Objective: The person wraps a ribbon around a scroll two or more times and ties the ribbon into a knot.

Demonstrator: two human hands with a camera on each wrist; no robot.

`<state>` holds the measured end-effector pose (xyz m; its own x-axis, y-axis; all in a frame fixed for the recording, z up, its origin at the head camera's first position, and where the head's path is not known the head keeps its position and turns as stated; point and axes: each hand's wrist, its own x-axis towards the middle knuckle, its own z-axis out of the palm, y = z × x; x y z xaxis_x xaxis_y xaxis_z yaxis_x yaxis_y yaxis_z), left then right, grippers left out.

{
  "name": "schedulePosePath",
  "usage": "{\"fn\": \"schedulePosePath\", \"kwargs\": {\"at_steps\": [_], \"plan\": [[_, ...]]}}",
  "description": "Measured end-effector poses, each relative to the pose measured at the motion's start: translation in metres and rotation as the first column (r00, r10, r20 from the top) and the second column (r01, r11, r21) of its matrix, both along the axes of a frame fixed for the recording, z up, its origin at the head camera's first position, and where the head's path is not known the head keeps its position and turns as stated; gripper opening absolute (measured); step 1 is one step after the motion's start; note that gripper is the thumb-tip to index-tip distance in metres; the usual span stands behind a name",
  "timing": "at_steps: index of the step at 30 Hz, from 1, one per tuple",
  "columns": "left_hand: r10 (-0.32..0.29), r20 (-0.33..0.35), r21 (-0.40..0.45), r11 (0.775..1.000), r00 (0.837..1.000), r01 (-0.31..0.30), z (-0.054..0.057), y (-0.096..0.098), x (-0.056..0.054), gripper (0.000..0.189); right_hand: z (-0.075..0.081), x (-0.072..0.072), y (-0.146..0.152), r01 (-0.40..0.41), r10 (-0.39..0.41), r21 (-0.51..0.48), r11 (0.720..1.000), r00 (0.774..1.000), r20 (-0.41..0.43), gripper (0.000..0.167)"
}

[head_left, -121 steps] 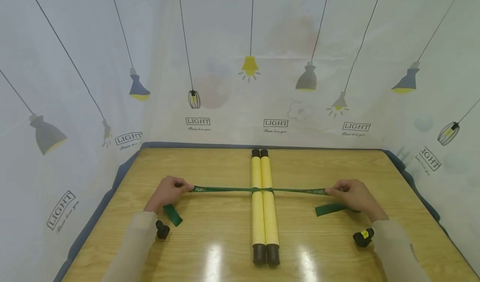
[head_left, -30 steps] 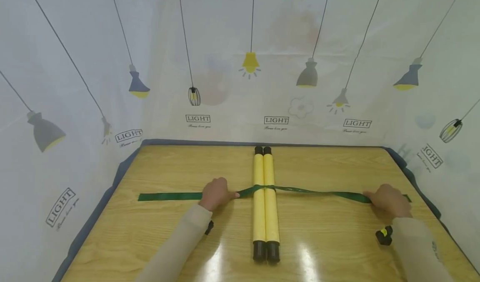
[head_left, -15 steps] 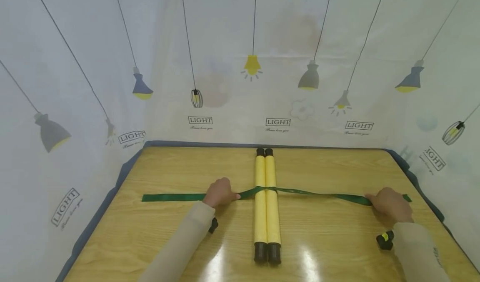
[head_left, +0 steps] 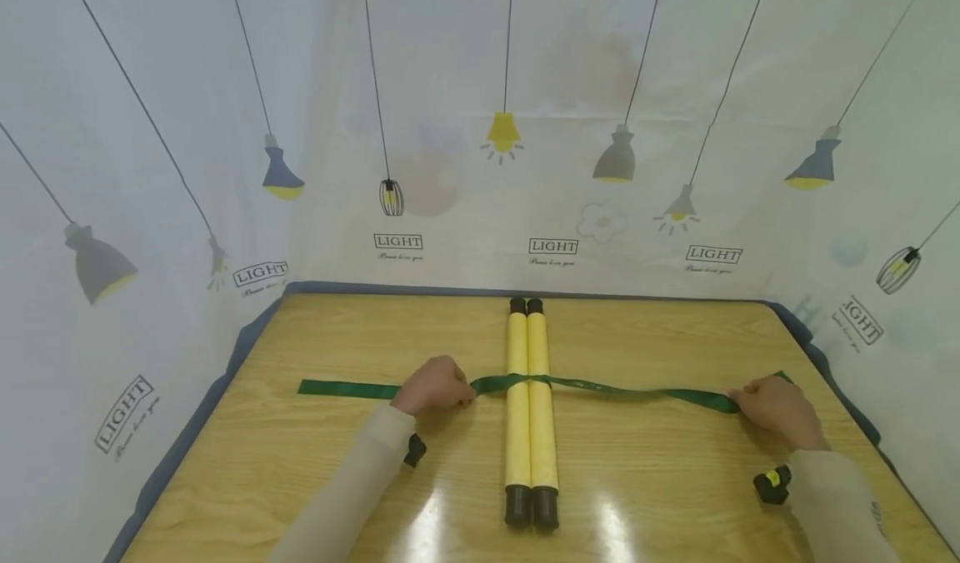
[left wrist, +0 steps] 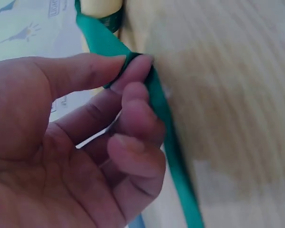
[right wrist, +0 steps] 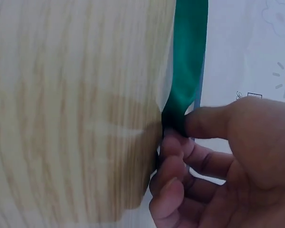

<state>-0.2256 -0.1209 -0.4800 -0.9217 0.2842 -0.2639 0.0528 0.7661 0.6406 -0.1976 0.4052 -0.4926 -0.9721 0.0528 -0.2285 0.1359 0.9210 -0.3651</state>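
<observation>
Two yellow rods (head_left: 529,438) with dark end caps lie side by side on the wooden table, pointing away from me. A green ribbon (head_left: 600,386) wraps round both near their middle, crossing on top. Just left of the rods my left hand (head_left: 437,384) pinches the ribbon between thumb and forefinger; its free tail runs on to the left. In the left wrist view the ribbon (left wrist: 102,38) bends over the forefinger under the thumb. Far to the right my right hand (head_left: 776,409) pinches the other length, and a short end shows behind it.
The table (head_left: 360,496) meets a white printed curtain (head_left: 480,196) at the back and both sides, with a dark blue edge (head_left: 247,330) along the join. Small black wrist devices (head_left: 772,484) sit under both forearms.
Over four seconds the left hand came in from the far left toward the rods, while the right moved outward. The stretched ribbon slackened. Lately the left tail's end has shifted slightly right.
</observation>
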Motion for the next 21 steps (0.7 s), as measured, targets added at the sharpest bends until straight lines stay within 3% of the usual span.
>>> {"fn": "schedulePosePath", "kwargs": {"at_steps": [6,11,16,21], "plan": [[0.023,-0.025,0.046,0.999,0.999,-0.022,0.011,-0.003,-0.001,0.035,0.001,-0.003,-0.001,-0.004,0.001,-0.038,0.999,0.996,-0.084,0.046],[0.000,0.000,0.128,0.992,1.000,0.000,0.018,-0.003,-0.002,0.030,0.004,-0.006,-0.012,-0.027,0.010,-0.101,0.994,0.986,-0.169,0.050],[-0.046,-0.028,0.244,0.968,0.999,0.051,0.023,-0.003,-0.004,0.027,0.008,-0.006,-0.027,-0.049,-0.002,-0.198,0.979,0.969,-0.247,0.043],[-0.082,-0.051,0.330,0.939,0.995,0.095,0.023,-0.003,-0.004,0.027,0.011,-0.008,-0.042,-0.064,-0.006,-0.293,0.954,0.973,-0.232,0.051]]}}
